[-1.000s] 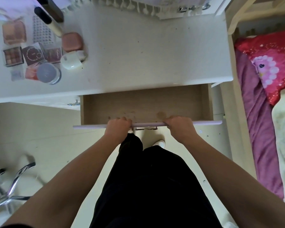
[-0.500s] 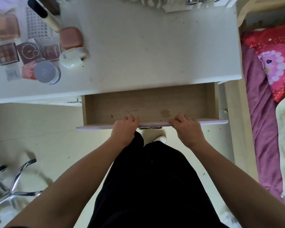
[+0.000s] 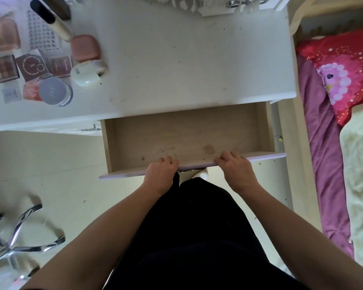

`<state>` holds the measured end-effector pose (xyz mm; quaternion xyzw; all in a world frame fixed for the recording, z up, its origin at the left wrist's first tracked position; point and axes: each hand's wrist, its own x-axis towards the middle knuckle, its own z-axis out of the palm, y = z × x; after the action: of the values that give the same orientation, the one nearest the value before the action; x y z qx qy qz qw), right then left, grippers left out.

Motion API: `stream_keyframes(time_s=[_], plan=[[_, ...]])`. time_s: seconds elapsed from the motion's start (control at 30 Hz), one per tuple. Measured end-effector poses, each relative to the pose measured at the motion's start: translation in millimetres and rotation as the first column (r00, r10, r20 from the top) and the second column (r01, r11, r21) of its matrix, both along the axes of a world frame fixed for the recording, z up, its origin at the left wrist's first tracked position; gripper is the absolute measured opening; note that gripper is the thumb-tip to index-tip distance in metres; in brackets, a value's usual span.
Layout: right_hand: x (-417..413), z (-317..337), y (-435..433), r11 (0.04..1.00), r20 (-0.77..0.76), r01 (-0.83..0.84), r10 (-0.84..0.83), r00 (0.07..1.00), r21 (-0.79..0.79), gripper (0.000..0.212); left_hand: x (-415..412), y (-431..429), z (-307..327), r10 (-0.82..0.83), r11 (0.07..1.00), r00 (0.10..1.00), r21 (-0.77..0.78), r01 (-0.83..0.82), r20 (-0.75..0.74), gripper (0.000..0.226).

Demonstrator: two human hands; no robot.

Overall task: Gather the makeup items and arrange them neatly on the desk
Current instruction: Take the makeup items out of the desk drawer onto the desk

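Several makeup items lie grouped at the far left of the white desk point(image 3: 187, 59): a pink compact point(image 3: 84, 47), a white round case point(image 3: 85, 73), a lidded jar point(image 3: 54, 91), an eyeshadow palette point(image 3: 3, 69), a brown box point(image 3: 32, 65) and a black-capped tube point(image 3: 50, 19). Below the desk edge a wooden drawer point(image 3: 187, 132) stands pulled out, with nothing in its visible part. My left hand point(image 3: 159, 174) and my right hand point(image 3: 236, 170) both grip its lilac front panel point(image 3: 264, 156), fingers curled over the top edge.
A bed with a purple sheet point(image 3: 323, 164) and a red pillow point(image 3: 344, 65) runs along the right side of the desk. A chrome chair base point(image 3: 19, 243) stands on the floor at lower left. My black trousers and a white shoe point(image 3: 201, 174) are below the drawer.
Both hands stay on the drawer front. Their fingers now reach further over its top edge, and the drawer looks slightly further out.
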<state>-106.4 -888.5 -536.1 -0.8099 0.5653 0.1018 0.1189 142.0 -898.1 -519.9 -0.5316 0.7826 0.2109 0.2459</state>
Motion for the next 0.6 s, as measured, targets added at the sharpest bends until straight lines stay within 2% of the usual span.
stream_keyframes(time_s=[0.17,0.3,0.43,0.53,0.6], plan=[[-2.2,-0.7,-6.5,0.999,-0.032,-0.044,0.044,0.999,0.004,0.042,5.9,-4.9,0.8,-0.014,1.0,1.0,-0.009,0.014,0.001,0.031],[7.7,-1.3,-26.1,1.0,-0.054,0.001,-0.001,0.999,-0.006,0.045,12.9,-26.5,-2.1,-0.027,0.993,0.999,-0.113,0.031,0.041,0.034],[13.3,-5.3,-53.0,0.999,-0.05,0.025,-0.027,0.998,-0.048,0.046,19.8,-50.9,-7.7,-0.017,0.971,1.0,-0.238,0.013,-0.014,0.024],[8.6,-6.7,-74.9,0.99,-0.05,0.046,-0.053,0.997,-0.134,0.05,21.1,-63.7,-23.4,-0.024,0.917,0.997,-0.399,-0.004,-0.067,0.047],[5.9,-9.6,-91.2,0.978,-0.068,0.032,-0.048,0.997,-0.208,0.067,22.9,-78.2,-30.3,-0.004,0.871,0.997,-0.49,-0.035,-0.079,0.072]])
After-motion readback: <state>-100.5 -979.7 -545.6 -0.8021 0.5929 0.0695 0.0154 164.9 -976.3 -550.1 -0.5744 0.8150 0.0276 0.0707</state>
